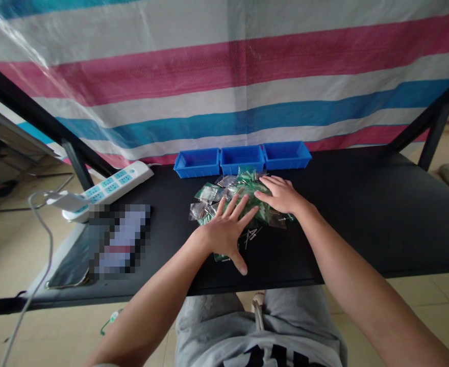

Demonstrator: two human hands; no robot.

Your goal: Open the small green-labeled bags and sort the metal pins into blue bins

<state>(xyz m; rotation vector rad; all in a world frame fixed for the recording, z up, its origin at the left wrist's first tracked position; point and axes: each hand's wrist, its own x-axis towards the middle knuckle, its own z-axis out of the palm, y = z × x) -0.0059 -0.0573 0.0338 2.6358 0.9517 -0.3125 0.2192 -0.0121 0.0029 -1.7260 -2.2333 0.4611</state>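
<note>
Plastic sachets (249, 189): heaped before three blue bins (242, 166), seemingly for easy reach
Left hand (226, 228): fingers splayed wide over heap's near side
Right hand (281, 195): fingers loosely spread, heap's right

We have a black desk (366, 214) with a loose pile of small clear and green packets (231, 190) lying on it. Just behind the pile, three blue bins (232, 167) stand side by side. In front of it we see thin silvery pins (250, 235) lying loose. Left of it lie a white power strip (111, 189), a pixelated thing (123, 239) we cannot identify, and a dark flat piece (69, 262).
</note>
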